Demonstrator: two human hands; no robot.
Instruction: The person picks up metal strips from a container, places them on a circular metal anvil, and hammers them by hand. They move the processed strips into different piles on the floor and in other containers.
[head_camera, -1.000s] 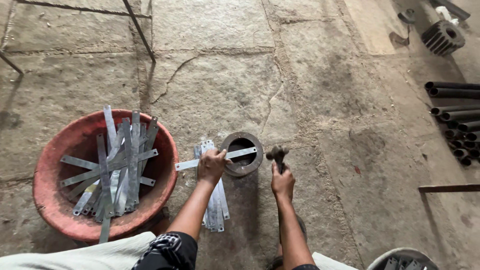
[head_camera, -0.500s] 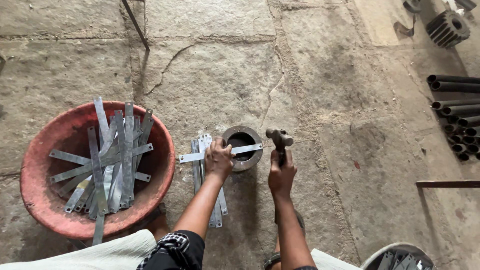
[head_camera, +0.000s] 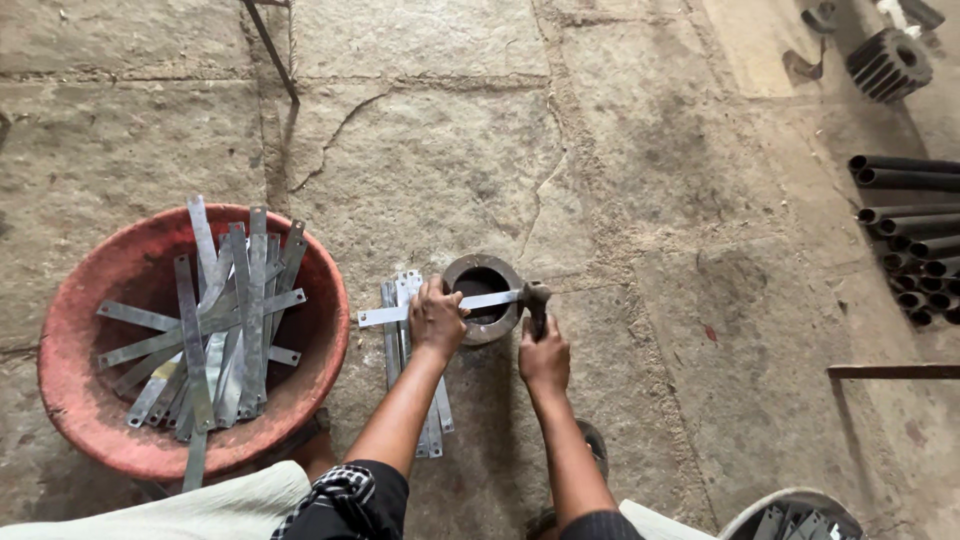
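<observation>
My left hand (head_camera: 436, 318) presses a flat metal strip (head_camera: 492, 300) across the top of a thick metal ring (head_camera: 480, 273) on the stone floor. My right hand (head_camera: 544, 360) grips the handle of a hammer (head_camera: 536, 296), whose head rests at the strip's right end beside the ring. Under my left forearm lies a small pile of similar strips (head_camera: 398, 300). To the left stands a red basin (head_camera: 70, 330) holding several metal strips (head_camera: 215, 320).
Dark pipes (head_camera: 910, 240) are stacked at the right edge. A finned metal part (head_camera: 888, 62) lies at the top right. A thin metal bar (head_camera: 890, 371) lies on the floor at right. Another container with strips (head_camera: 790, 515) shows at the bottom right.
The hammer has come down from a raised position to the strip's right end by the ring. My left hand stays on the strip.
</observation>
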